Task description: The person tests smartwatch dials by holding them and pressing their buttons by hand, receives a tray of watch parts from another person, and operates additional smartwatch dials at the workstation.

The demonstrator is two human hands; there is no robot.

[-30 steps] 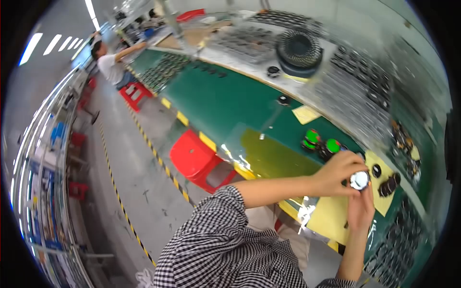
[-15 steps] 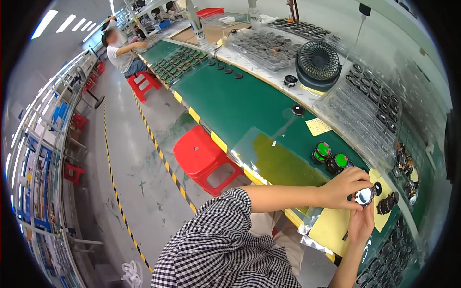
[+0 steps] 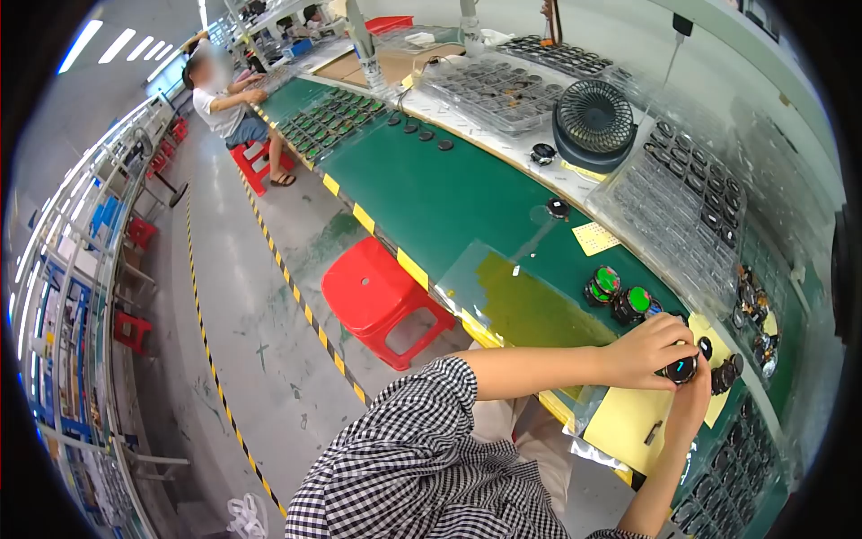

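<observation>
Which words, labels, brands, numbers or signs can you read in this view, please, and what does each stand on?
Nothing can be read with certainty.
Round device being held: a small blue mark, perhaps "1" or "7", too small to be sure.
Small yellow sheet on the bench: rows of tiny marks, too small to read.
Black round part near that sheet: a small white patch; any print is too small to read.

Bright around my left hand [image 3: 648,354] | ceiling lights [image 3: 81,47] upper left | soft sheen on floor [image 3: 235,269] | my view bowed, corners black
</observation>
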